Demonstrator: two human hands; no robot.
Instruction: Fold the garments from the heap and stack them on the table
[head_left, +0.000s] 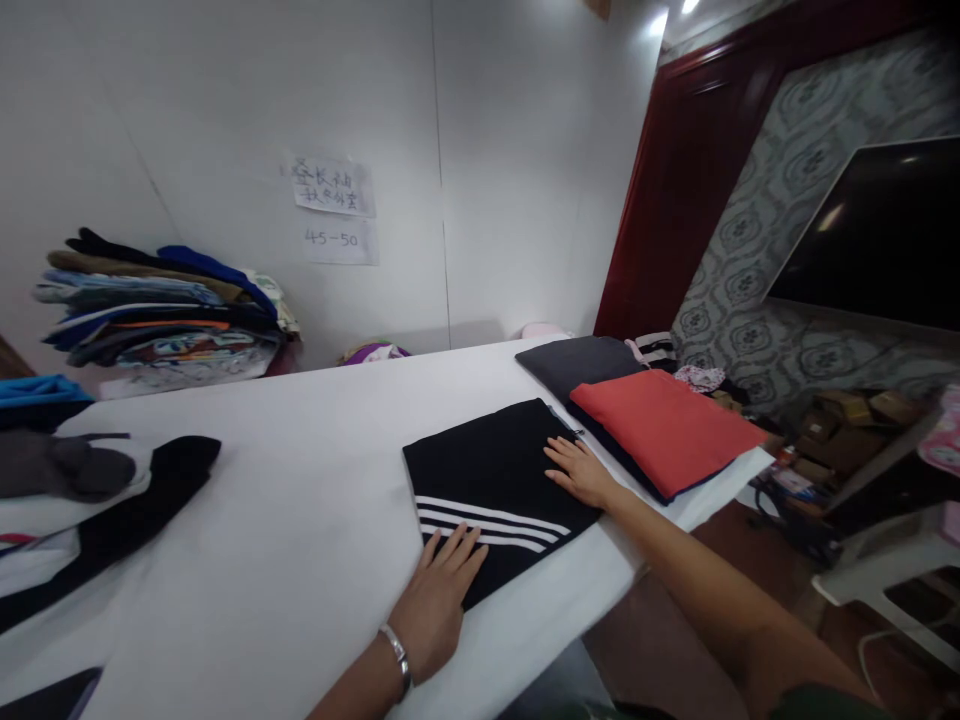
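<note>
A folded black garment with white stripes (480, 455) lies flat on the white table (315, 480) in front of me. My left hand (442, 590), with a silver bracelet at its wrist, rests palm down on the garment's near left corner, fingers spread over the stripes. On its right edge my right hand (577, 470) lies flat, fingers stretched out. Just beyond that hand sits a folded red garment (667, 425) on top of dark cloth. Behind the red one is a folded dark grey garment (574, 362).
A tall stack of folded clothes (165, 310) stands by the wall at the far left. Loose dark and white clothes (112, 510) lie along the table's left side. Handwritten paper signs (337, 205) hang on the wall. A white plastic stool (892, 570) stands at right.
</note>
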